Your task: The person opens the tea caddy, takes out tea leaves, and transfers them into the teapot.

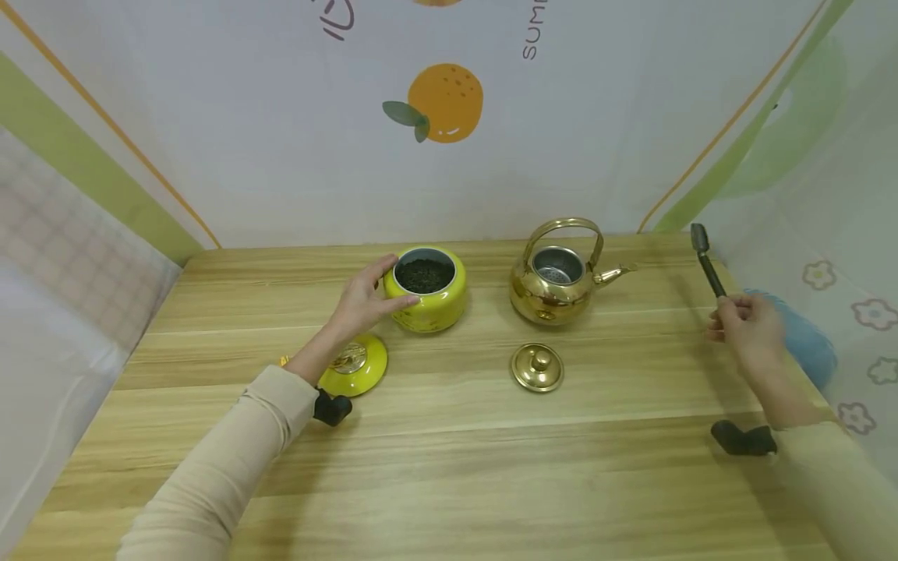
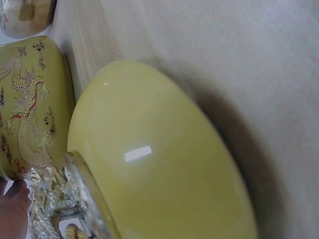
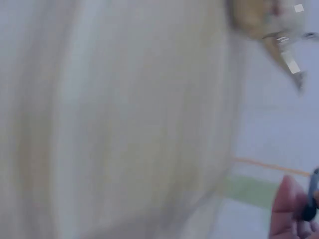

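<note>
My left hand (image 1: 361, 300) holds the side of a yellow tea jar (image 1: 431, 312), thumb at its front and fingers toward its back. Dark loose tea leaves (image 1: 424, 276) lie inside the uncovered jar. Below that hand rests the yellow jar lid (image 1: 370, 366), partly covered by my forearm; the left wrist view shows the lid (image 2: 159, 134) up close, beside the jar's dragon pattern (image 2: 30, 109). Over the table's right edge, my right hand (image 1: 751, 331) grips a dark-handled scoop (image 1: 710, 269), its small head pointing away. Whether the scoop carries anything, I cannot tell.
A golden teapot (image 1: 550, 300) with a raised handle stands uncovered right of the jar, a strainer (image 1: 557, 270) inside and its spout to the right. Its golden lid (image 1: 537, 370) lies in front. Something blue (image 1: 807, 343) sits beyond the wooden table's (image 1: 449, 483) right edge.
</note>
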A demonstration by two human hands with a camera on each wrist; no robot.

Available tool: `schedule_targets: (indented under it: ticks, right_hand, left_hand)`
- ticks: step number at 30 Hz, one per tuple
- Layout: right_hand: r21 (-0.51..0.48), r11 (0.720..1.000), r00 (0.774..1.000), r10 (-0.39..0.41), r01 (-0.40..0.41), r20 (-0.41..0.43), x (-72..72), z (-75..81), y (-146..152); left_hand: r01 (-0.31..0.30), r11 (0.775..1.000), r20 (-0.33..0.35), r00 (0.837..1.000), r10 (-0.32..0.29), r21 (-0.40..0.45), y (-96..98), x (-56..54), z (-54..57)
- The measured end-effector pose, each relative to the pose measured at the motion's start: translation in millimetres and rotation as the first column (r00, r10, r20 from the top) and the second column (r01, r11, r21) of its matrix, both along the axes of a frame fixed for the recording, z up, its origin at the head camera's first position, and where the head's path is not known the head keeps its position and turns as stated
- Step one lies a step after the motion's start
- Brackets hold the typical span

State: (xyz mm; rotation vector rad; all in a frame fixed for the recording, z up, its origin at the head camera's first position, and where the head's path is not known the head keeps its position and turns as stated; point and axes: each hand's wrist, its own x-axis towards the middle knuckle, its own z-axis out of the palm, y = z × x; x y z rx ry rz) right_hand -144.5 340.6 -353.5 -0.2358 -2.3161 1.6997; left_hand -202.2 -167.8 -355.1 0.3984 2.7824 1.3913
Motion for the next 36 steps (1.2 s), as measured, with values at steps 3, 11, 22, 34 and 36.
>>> schedule_targets:
  ticks: [3,11,22,34,36]
  right_hand:
    - [-0.279,0.957,0.981,-0.128,0.083,-0.145,-2.6,15.7,-15.7]
    - [-0.437,0.899,0.910,-0.185,0.005,-0.370,-7.5,49.5,-76.5]
    - [-0.324,0.923,0.917,0.067,-0.207,-0.393,-11.2,56.2,-156.1]
    - [-0.100,0.926,0.901,0.324,-0.365,-0.288,-28.2,49.7,-212.2]
    - [-0.069,0.926,0.898,0.340,-0.372,-0.277,-31.8,47.2,-218.3]
  left_hand:
    - [0.000,1.000,-0.002,1.000,0.000,-0.004,0.2,-0.5,-0.1]
    - [0.001,1.000,-0.004,1.000,-0.001,0.009,0.1,-1.0,-0.5]
    - [0.003,0.999,0.006,1.000,-0.003,0.043,0.9,-0.7,-1.2]
    - [0.007,0.994,0.031,0.999,-0.011,0.112,1.1,-0.4,-3.1]
    - [0.008,0.994,0.029,1.000,-0.011,0.108,1.2,-0.7,-3.6]
